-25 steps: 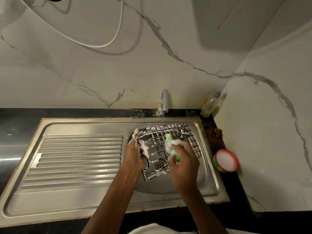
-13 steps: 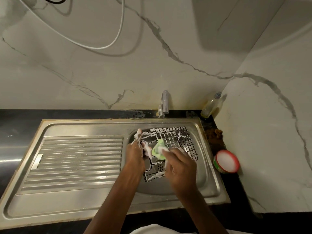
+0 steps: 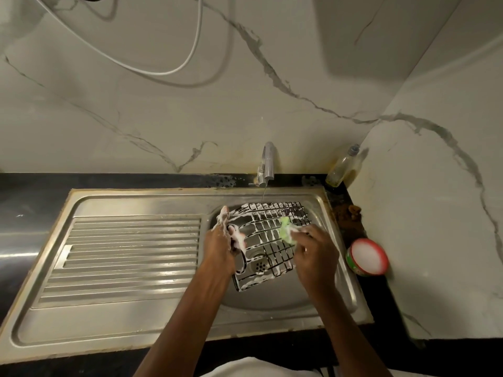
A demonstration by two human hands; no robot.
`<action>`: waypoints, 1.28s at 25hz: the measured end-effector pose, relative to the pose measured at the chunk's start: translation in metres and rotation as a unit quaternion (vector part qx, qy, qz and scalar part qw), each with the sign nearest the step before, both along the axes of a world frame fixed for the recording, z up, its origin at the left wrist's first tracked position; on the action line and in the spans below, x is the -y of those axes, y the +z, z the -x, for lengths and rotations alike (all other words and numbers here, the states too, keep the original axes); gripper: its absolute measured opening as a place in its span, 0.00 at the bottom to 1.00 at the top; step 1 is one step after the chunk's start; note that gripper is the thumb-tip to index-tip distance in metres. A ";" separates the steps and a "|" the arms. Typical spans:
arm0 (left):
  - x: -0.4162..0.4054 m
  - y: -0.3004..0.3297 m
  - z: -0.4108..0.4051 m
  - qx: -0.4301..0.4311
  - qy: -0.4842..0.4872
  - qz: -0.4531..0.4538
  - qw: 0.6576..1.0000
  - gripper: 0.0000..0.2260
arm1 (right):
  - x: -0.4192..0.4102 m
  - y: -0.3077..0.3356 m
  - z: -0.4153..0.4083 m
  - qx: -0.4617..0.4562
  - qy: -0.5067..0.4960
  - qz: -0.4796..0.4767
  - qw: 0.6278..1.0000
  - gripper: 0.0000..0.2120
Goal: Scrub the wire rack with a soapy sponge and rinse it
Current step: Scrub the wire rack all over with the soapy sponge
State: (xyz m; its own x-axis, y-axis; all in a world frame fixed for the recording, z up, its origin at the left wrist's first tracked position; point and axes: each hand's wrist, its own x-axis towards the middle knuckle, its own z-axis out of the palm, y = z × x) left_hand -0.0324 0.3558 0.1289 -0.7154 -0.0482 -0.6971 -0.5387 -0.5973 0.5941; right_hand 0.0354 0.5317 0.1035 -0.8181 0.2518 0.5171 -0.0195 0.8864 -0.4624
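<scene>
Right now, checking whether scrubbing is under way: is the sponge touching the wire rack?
Touching. The head view shows the right hand pressing the green sponge onto the soapy wire rack.

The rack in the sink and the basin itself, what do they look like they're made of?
The wire rack looks like thin metal wire in a grid, dark where bare, perhaps coated; white suds cover much of it. The sink looks like stainless steel, brushed and shiny: it is pressed in one sheet with a ribbed drainboard and throws bright reflections.
</scene>
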 end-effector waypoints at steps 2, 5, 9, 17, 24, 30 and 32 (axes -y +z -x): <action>0.000 0.001 -0.001 0.000 0.002 -0.001 1.000 0.13 | 0.010 0.000 0.003 0.004 -0.038 0.044 0.998 0.14; 0.003 -0.007 0.006 0.011 0.022 -0.024 0.999 0.11 | 0.048 0.008 -0.023 -0.058 0.095 0.105 0.988 0.13; 0.007 -0.012 0.009 0.035 0.033 -0.021 0.999 0.11 | 0.009 -0.007 -0.020 -0.036 0.066 0.040 0.996 0.11; 0.005 -0.010 0.013 0.013 0.035 -0.006 0.999 0.12 | 0.047 0.014 -0.036 -0.069 0.132 0.119 0.982 0.07; 0.003 -0.016 0.014 0.022 0.038 -0.005 0.999 0.13 | 0.031 0.000 -0.017 -0.043 0.007 0.159 0.986 0.11; 0.000 -0.021 0.020 0.017 0.050 -0.022 0.998 0.11 | 0.009 0.000 -0.010 -0.023 0.004 0.136 0.990 0.10; -0.001 -0.024 0.020 0.018 0.051 -0.023 0.998 0.10 | 0.011 0.000 -0.003 -0.008 -0.054 0.171 0.984 0.16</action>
